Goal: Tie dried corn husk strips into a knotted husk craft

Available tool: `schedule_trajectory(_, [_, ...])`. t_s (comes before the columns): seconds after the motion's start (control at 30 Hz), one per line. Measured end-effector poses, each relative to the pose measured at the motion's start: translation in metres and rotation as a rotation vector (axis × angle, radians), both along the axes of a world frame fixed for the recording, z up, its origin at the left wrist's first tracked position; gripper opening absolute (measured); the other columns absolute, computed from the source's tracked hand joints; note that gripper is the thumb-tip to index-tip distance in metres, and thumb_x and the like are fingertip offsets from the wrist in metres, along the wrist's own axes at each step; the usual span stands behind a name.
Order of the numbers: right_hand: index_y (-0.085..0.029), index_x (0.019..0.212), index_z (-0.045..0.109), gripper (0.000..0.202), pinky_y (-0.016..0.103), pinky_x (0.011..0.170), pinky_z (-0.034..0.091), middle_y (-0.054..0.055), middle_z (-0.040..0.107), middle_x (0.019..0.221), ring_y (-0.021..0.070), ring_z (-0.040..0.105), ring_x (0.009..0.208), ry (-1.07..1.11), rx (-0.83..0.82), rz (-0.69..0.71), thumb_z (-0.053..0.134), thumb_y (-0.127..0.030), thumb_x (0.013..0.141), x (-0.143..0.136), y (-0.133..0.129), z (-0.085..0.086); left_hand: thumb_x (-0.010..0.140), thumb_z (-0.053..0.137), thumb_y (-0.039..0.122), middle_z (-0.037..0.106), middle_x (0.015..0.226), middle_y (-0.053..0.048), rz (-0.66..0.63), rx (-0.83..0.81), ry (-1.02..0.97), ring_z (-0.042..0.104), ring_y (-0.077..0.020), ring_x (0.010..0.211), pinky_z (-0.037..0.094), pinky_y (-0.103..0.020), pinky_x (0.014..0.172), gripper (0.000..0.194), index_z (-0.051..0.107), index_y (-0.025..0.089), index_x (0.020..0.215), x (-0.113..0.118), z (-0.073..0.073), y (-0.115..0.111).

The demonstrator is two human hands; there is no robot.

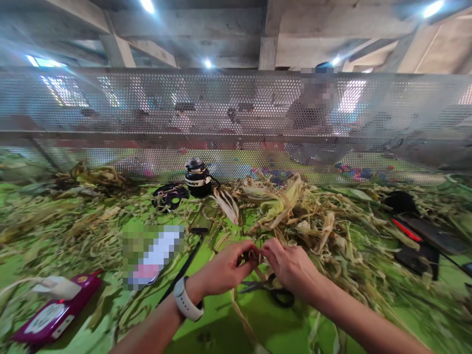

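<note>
My left hand (230, 265), with a white watch (188, 301) on its wrist, pinches a thin strip of dried husk near the middle of the view. My right hand (289, 268) meets it fingertip to fingertip, pinching the same strip. A pale strand of husk (243, 317) hangs below my hands toward the bottom edge. Black-handled scissors (282, 296) lie on the green surface, partly beneath my right hand. Behind both hands sits a pile of dried husks (273, 201).
A magenta power bank (59, 312) with a white plug is at the lower left, near a blurred phone (157, 258). A black jar (198, 179) stands before a perforated metal screen (236, 108). Black items with a red strip (407, 230) lie right. People show behind the screen.
</note>
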State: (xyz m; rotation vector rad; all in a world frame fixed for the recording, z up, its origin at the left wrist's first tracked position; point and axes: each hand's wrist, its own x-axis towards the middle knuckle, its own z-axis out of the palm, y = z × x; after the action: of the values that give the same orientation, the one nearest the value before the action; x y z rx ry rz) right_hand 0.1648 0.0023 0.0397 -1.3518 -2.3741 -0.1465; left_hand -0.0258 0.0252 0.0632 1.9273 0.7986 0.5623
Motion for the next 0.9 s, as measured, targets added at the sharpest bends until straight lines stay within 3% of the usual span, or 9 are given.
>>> schedule_trajectory(0.17, [-0.017,0.091,0.053,0.027,0.022,0.044,0.023,-0.001,0.058,0.055,0.0114,0.052,0.042,0.157,-0.13,-0.007,0.033,-0.033,0.096,-0.003,-0.003,0.007,0.079,0.059,0.037,0.058,0.075,0.0,0.023,-0.193,-0.15,0.05,-0.0131,0.07,0.04,-0.024,0.064,0.022,0.06,0.016,0.087,0.005,-0.007,0.002])
schedule_trajectory(0.3, [-0.017,0.102,0.052,0.024,0.02,0.045,0.027,-0.006,0.048,0.05,0.0094,0.044,0.043,0.46,-0.368,0.013,0.05,-0.037,0.088,0.006,0.002,0.024,0.074,0.065,0.041,0.057,0.069,0.001,0.094,-0.293,-0.228,0.048,-0.0114,0.065,0.038,-0.023,0.063,0.029,0.061,0.013,0.08,0.005,-0.013,0.01])
schedule_trajectory(0.37, [-0.017,0.116,0.047,0.04,0.018,0.042,0.03,-0.008,0.048,0.052,0.0081,0.043,0.043,0.72,-0.58,0.091,0.057,-0.038,0.084,0.015,0.007,0.034,0.071,0.068,0.041,0.056,0.068,0.001,0.15,-0.336,-0.283,0.047,-0.0105,0.064,0.036,-0.022,0.061,0.03,0.062,0.013,0.079,0.003,-0.015,0.016])
schedule_trajectory(0.43, [-0.019,0.129,0.039,0.052,0.017,0.042,0.037,-0.003,0.061,0.066,0.0072,0.048,0.044,0.955,-0.787,0.216,0.058,-0.038,0.083,0.026,0.01,0.04,0.07,0.07,0.04,0.056,0.068,0.001,0.188,-0.409,-0.348,0.046,-0.0093,0.064,0.033,-0.02,0.059,0.03,0.062,0.013,0.078,0.0,-0.016,0.021])
schedule_trajectory(0.57, [-0.02,0.127,0.046,0.05,0.023,0.052,0.05,0.009,0.067,0.1,0.0088,0.06,0.052,1.154,-0.963,0.454,0.06,-0.031,0.08,0.037,0.011,0.041,0.065,0.075,0.041,0.056,0.069,0.001,0.223,-0.555,-0.396,0.042,-0.0072,0.058,0.027,-0.019,0.052,0.034,0.061,0.013,0.079,-0.002,-0.018,0.024])
schedule_trajectory(0.67, [-0.02,0.121,0.054,0.042,0.032,0.071,0.053,0.01,0.065,0.11,0.0153,0.067,0.072,1.131,-0.951,0.439,0.062,-0.029,0.08,0.034,0.009,0.037,0.064,0.075,0.042,0.053,0.064,0.003,0.196,-0.56,-0.38,0.038,-0.0061,0.055,0.025,-0.02,0.052,0.035,0.061,0.013,0.076,0.0,-0.018,0.021])
schedule_trajectory(0.73, [-0.019,0.115,0.059,0.033,0.034,0.071,0.053,0.01,0.067,0.105,0.0158,0.067,0.071,1.068,-0.879,0.362,0.057,-0.034,0.085,0.028,0.008,0.036,0.064,0.074,0.043,0.053,0.063,0.003,0.166,-0.53,-0.367,0.039,-0.0065,0.056,0.028,-0.02,0.054,0.035,0.061,0.012,0.075,0.003,-0.018,0.019])
schedule_trajectory(0.83, [-0.02,0.098,0.069,0.026,0.029,0.062,0.051,0.006,0.067,0.084,0.0139,0.062,0.064,0.916,-0.581,0.297,0.054,-0.037,0.087,0.02,0.008,0.035,0.066,0.073,0.042,0.056,0.065,0.002,0.156,-0.467,-0.326,0.045,-0.0084,0.06,0.032,-0.022,0.058,0.036,0.061,0.012,0.083,0.006,-0.017,0.016])
schedule_trajectory(0.9, [-0.021,0.089,0.072,0.021,0.029,0.069,0.049,0.006,0.063,0.086,0.0159,0.06,0.078,0.812,-0.364,0.305,0.057,-0.034,0.085,0.016,0.008,0.034,0.068,0.071,0.042,0.056,0.066,0.004,0.158,-0.428,-0.298,0.048,-0.0097,0.061,0.035,-0.022,0.059,0.042,0.057,0.014,0.095,0.007,-0.017,0.014])
